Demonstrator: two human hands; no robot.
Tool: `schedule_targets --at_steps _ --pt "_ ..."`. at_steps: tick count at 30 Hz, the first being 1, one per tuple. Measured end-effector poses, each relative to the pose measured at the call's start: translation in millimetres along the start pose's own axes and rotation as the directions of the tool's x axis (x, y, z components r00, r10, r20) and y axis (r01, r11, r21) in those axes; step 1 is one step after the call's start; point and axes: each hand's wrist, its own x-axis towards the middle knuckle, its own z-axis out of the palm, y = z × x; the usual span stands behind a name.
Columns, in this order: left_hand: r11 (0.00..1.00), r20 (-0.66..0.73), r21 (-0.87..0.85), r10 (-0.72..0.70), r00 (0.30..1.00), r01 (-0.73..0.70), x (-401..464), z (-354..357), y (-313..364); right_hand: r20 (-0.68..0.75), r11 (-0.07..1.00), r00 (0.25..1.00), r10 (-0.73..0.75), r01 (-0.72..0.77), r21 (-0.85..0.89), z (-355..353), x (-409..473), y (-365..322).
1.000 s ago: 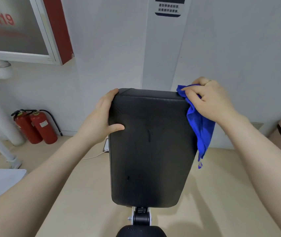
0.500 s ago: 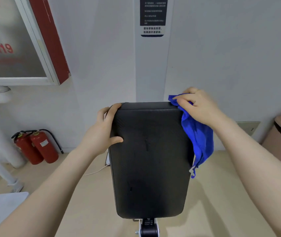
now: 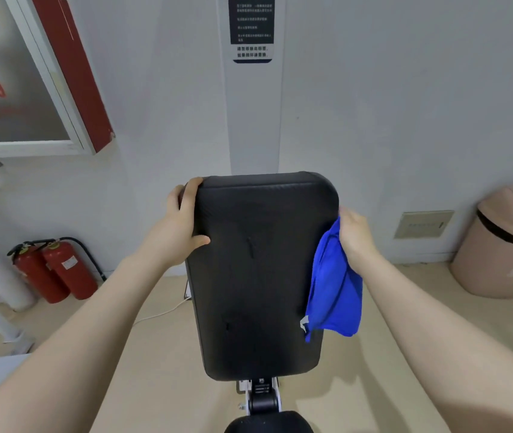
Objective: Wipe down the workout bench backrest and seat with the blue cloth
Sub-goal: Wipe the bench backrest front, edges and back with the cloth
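At six o'clock, nearest you, the rounded black padded seat (image 3: 267, 422) sat untouched by either hand, one seat, and by my judgement still to wipe. Just beyond it rose one upright black padded vinyl backrest (image 3: 261, 276), which your left hand (image 3: 183, 223) grasped at its ten o'clock corner, thumb on the face. Your right hand (image 3: 353, 234) clutched the single bunched blue cloth (image 3: 333, 295) against the pad's three o'clock edge, most of it hanging loose. To do this stroke well, you needed to spread the cloth flat and press it down the edge, bracing with the left. Farther off stood two red fire extinguishers (image 3: 55, 270) at nine o'clock and one pinkish lidded bin (image 3: 505, 245) at three.
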Motion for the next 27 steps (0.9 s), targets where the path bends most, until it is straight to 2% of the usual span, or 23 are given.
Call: schedule_targets --at_steps 3,5,7,8,10,12,15,17,20,23,27 --pt "1.0 -0.011 -0.01 0.001 1.0 -0.001 -3 0 0 -0.056 0.97 0.968 -0.244 0.244 -0.002 -2 2 -43" --pt "1.0 -0.022 -0.023 0.011 1.0 -0.012 -4 1 -2 0.021 0.884 0.898 -0.439 0.436 -0.168 2 4 -67" --pt "0.998 -0.03 -0.049 0.025 0.999 -0.027 -5 1 -3 0.146 0.739 0.839 -0.524 0.533 -0.412 8 4 -81" --pt "0.997 -0.032 -0.064 0.028 0.999 -0.03 -5 0 -4 0.167 0.671 0.828 -0.536 0.538 -0.511 11 4 -81" --pt "0.995 -0.035 -0.098 0.03 0.999 -0.033 -6 1 -8 0.113 0.58 0.792 -0.601 0.528 -0.62 13 0 -73" --pt "0.987 -0.049 -0.159 0.016 0.999 -0.023 -6 5 -13 0.036 0.567 0.765 -0.643 0.507 -0.649 14 -5 -63" --pt "0.957 -0.06 -0.29 -0.03 0.998 0.012 -4 8 -23 -0.018 0.537 0.767 -0.641 0.432 -0.724 23 -11 -72" --pt "0.949 -0.046 -0.312 -0.054 0.997 0.037 -3 7 -28 0.069 0.426 0.742 -0.667 0.456 -0.781 41 -19 -83" --pt "0.911 -0.032 -0.408 -0.082 0.996 0.062 -2 11 -30 0.237 0.264 0.662 -0.711 0.563 -0.783 76 -33 -95" --pt "0.83 -0.027 -0.553 -0.099 0.995 0.068 -4 16 -36 0.306 0.204 0.63 -0.714 0.605 -0.769 114 -46 -108" --pt "0.648 0.072 -0.755 -0.069 0.995 0.1 -4 10 -52 0.39 0.11 0.6 -0.699 0.628 -0.77 152 -61 -114"
